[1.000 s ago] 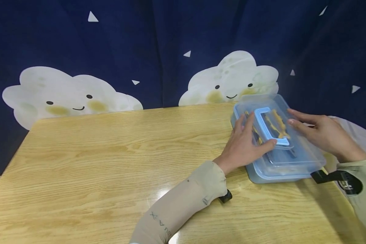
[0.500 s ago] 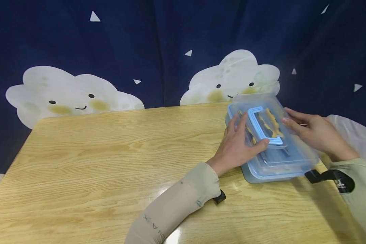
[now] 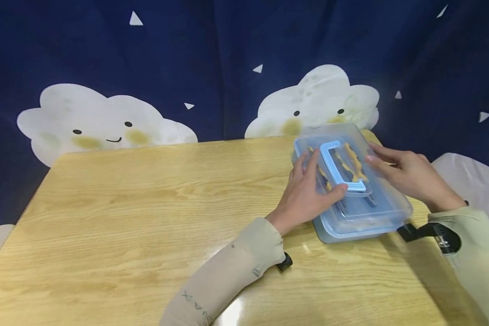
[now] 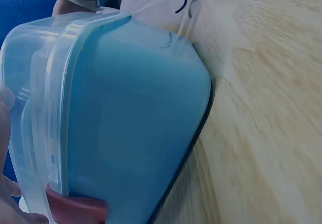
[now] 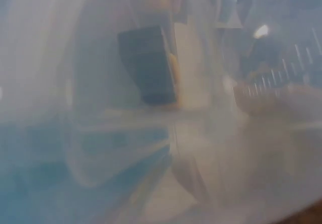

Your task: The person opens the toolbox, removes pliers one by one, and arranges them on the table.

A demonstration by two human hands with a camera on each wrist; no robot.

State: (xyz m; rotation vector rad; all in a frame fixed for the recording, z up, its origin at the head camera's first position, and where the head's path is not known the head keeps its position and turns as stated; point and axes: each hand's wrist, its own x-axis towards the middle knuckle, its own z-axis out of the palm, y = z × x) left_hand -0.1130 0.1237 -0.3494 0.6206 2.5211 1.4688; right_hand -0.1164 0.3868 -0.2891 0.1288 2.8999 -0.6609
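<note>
A light blue plastic storage box with a clear domed lid and a blue handle sits at the right of the table. Yellowish and dark contents show through the lid. My left hand spreads over the lid's left side, its thumb at the handle's near end. From the other side my right hand touches the lid with extended thumb and index finger. The left wrist view shows the box wall, a reddish-brown latch and my left fingers against the lid. Blurred clear plastic fills the right wrist view.
The wooden table spreads out to the left of the box. Its back edge meets a dark blue curtain printed with white clouds. Black straps circle both wrists, with a black wrist device on the right one.
The box has slid left along the table, with both hands moving along on either side of it. The head view has turned slightly left.
</note>
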